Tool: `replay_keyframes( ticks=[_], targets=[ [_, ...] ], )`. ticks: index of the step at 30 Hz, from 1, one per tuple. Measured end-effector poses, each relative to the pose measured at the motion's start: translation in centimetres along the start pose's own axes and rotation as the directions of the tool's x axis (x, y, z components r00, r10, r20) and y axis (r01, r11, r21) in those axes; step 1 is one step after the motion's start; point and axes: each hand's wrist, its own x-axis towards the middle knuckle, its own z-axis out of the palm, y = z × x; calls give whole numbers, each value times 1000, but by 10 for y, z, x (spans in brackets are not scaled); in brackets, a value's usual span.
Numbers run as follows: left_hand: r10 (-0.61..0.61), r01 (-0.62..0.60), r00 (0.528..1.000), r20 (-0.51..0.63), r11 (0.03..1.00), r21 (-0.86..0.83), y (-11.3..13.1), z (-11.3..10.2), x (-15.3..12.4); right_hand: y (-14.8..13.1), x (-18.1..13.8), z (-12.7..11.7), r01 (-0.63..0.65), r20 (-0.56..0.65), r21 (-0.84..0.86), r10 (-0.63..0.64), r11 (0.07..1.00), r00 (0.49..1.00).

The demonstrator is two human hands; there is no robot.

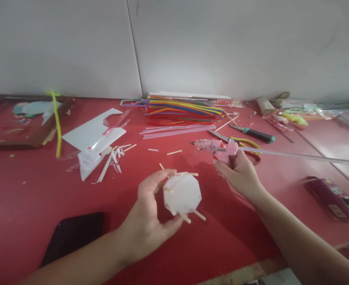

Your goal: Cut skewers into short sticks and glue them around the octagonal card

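Observation:
My left hand (152, 209) grips a white many-sided disc (183, 193) by its edge, thumb below and fingers above. Several short wooden sticks (200, 215) jut out around the disc's rim. In my right hand (239, 174) is a pink hot glue gun (213, 146), its nozzle pointing left. A long clear glue stick (296, 155) trails from the gun's back toward the right edge. The nozzle is apart from the disc, above and to its right. Just behind the gun lie scissors with yellow handles (247, 142), partly covered by it.
Colourful pipe cleaners (183, 111) are bundled at the back, with pale glue sticks (177, 130) before them. White sheet scraps (94, 132) and cuttings (113, 158) lie left. A black phone-like slab (73, 233), a green-black cutter (257, 134) and a maroon pouch (331, 198) rest on the red table (222, 245).

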Motion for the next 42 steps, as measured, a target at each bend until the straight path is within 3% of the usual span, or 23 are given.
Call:
replay_keyframes(
  ticks=[2, 5, 10, 16, 19, 21, 23, 27, 32, 34, 38, 42],
  targets=[
    [-47, 30, 986, 162, 994, 106, 2, -3, -2, 5, 5, 0, -35, -9, -10, 35, 999, 999],
    [-68, 12, 951, 302, 983, 184, 4, -5, -5, 10, 12, -3, 54, -8, -161, -56, 986, 998],
    [-66, -7, 934, 351, 979, 203, 2, -6, -8, 16, 17, -3, 260, 16, -440, -283, 859, 959],
    [-84, -36, 878, 470, 970, 240, 3, -11, -6, 14, 18, -4, 207, 48, -497, -211, 843, 976],
    [-49, -58, 890, 454, 974, 218, 4, -12, -5, 7, 16, -9, 162, 28, -573, -179, 803, 984],
    [-35, -59, 901, 432, 977, 203, 5, -11, -4, -2, 14, -9, 163, -17, -633, -225, 756, 974],
    [-31, -60, 909, 415, 977, 203, 4, -9, -4, -12, 14, -6, 261, 0, -638, -339, 724, 941],
    [-60, -35, 921, 385, 971, 235, 2, -6, -6, -38, 19, 13, 572, 250, -523, -528, 632, 812],
    [-126, 5, 909, 397, 957, 291, 3, -4, -8, -68, 35, 45, 774, 517, -467, -579, 428, 631],
    [-104, -17, 904, 415, 961, 278, 4, -5, -9, -76, 41, 55, 816, 603, -415, -551, 401, 577],
    [-63, -31, 894, 443, 979, 203, 3, -7, -11, -82, 45, 62, 798, 655, -417, -465, 434, 595],
    [-50, -18, 898, 438, 988, 151, 1, -7, -11, -66, 37, 54, 797, 577, -364, -555, 483, 599]
  ],
)
